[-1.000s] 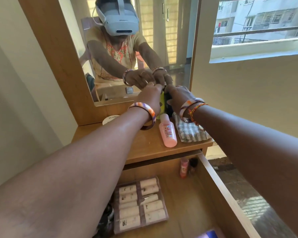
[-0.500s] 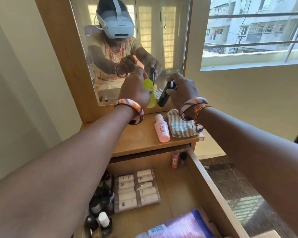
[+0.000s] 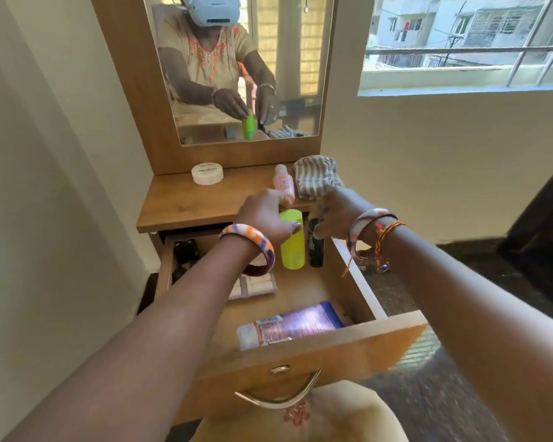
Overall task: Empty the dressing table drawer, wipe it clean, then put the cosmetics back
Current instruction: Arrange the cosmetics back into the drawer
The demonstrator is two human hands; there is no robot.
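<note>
- My left hand [image 3: 267,218] has its fingers curled round the top of the yellow-green bottle [image 3: 292,247], which hangs upright over the back of the open drawer [image 3: 300,355].
- My right hand [image 3: 339,212] pinches the top of the black tube [image 3: 315,247], just beside the bottle and also hanging over the drawer.
- Both look like light, stiff plastic, smooth enough to slip. I judge a grip near the cap is fine for lowering, but a hold round the body would be steadier.
- Neither looks fragile, so setting them on the drawer floor should need little care beyond keeping them from toppling.
- Already in the drawer: a purple tube [image 3: 296,325] lying at the front, a flat tray of pale sachets [image 3: 256,285] partly hidden by my left wrist, and dark bottles [image 3: 186,256] in the back left corner.
- On the bench [image 3: 189,205] lie the pink bottle [image 3: 284,183], the white jar [image 3: 207,173] and the striped cloth [image 3: 316,175]. The jar is squat and best taken across its lid; the pink bottle lies flat and may roll.
</note>
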